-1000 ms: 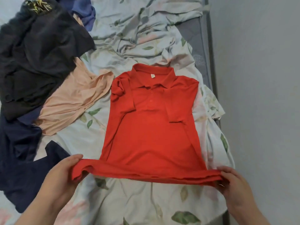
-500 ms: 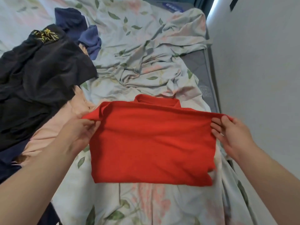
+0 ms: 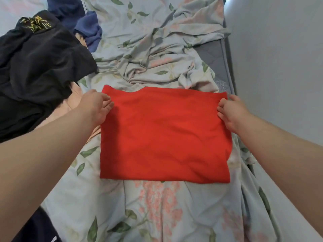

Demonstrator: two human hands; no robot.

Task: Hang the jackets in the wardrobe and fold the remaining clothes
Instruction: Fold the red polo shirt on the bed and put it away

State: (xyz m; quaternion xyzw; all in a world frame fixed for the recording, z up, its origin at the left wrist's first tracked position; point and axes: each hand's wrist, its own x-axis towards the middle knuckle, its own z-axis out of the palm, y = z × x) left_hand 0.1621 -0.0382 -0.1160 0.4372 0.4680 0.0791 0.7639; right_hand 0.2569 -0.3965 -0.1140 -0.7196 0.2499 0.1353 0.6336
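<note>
A red shirt (image 3: 164,137) lies on the bed, folded in half into a flat rectangle, collar hidden underneath. My left hand (image 3: 94,107) pinches its upper left edge with bunched fingertips. My right hand (image 3: 234,112) pinches the upper right edge in the same way. Both arms reach forward on either side of the shirt.
A floral bed sheet (image 3: 157,206) is rumpled beyond the shirt. To the left lie a black garment (image 3: 38,67), a peach garment (image 3: 70,105), a blue garment (image 3: 87,28) and, at the bottom left, a navy one (image 3: 38,227). A white wall (image 3: 279,67) runs along the bed's right side.
Both hands carried the shirt's bottom hem up over the collar and laid it down. The shirt went from spread out to folded in half and flat.
</note>
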